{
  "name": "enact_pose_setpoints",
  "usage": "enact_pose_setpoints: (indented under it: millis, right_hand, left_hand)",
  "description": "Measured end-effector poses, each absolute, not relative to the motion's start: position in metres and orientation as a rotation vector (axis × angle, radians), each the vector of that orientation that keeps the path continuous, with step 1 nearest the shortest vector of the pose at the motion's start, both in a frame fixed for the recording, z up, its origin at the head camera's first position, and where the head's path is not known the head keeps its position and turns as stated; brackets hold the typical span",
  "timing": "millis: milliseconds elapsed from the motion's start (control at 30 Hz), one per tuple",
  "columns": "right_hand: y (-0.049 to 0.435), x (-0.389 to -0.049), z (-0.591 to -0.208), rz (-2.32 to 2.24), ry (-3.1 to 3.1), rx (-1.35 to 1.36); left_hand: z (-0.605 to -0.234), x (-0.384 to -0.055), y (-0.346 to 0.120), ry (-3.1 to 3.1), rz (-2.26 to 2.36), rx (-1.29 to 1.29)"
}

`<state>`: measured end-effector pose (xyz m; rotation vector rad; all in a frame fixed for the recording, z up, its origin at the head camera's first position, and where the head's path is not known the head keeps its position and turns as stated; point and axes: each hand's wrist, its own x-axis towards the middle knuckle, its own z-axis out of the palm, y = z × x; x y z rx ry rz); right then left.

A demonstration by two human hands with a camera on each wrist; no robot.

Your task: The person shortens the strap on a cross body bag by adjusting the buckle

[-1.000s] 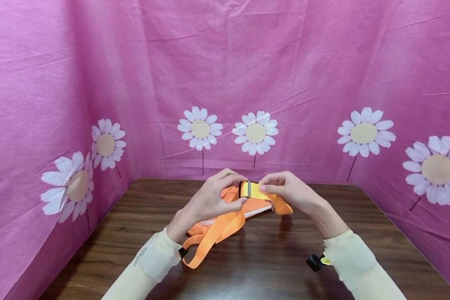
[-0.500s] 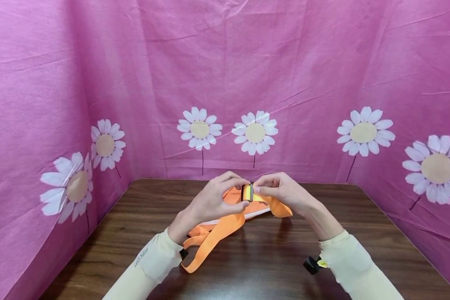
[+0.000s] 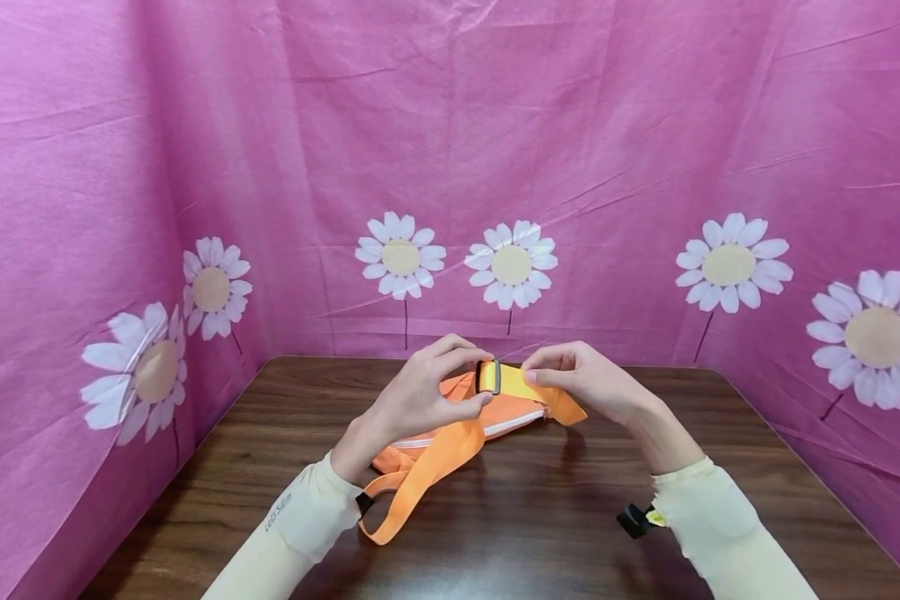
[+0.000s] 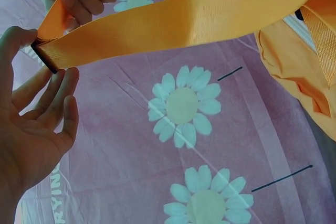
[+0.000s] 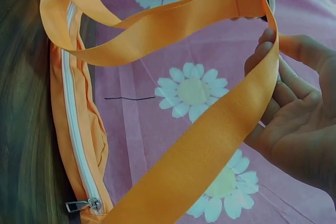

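My left hand [image 3: 427, 387] pinches a black strap slider buckle [image 3: 488, 377] between thumb and fingers, above the table. An orange webbing strap [image 3: 513, 382] threads through the buckle. To its right, my right hand [image 3: 588, 382] pinches that strap between thumb and index finger. Beneath the hands lies an orange waist bag [image 3: 510, 414] with a white zipper [image 5: 73, 124]; its metal zipper pull [image 5: 79, 205] shows in the right wrist view. A loop of strap [image 3: 420, 492] hangs down toward the near left. In the left wrist view the buckle [image 4: 44, 59] is seen edge-on.
The dark wooden table [image 3: 540, 533] spreads under the bag. A pink cloth [image 3: 600, 125] printed with white daisies stands around its back and sides. A black wrist camera [image 3: 633, 521] juts from the right sleeve.
Half a second ago the right fingers came in against the buckle; now they are apart from it again, with strap stretched between. The left hand shifted slightly left with the buckle.
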<state>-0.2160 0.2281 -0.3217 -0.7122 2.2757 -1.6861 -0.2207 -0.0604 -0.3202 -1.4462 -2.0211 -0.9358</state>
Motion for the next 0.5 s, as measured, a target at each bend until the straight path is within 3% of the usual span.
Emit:
enact_pose_setpoints:
  millis: [500]
  right_hand:
    - [0.212, -0.214, -0.325, -1.867, 2.122, -0.797]
  left_hand:
    - [-0.321, -0.22, -0.059, -2.015, -1.01, -1.506]
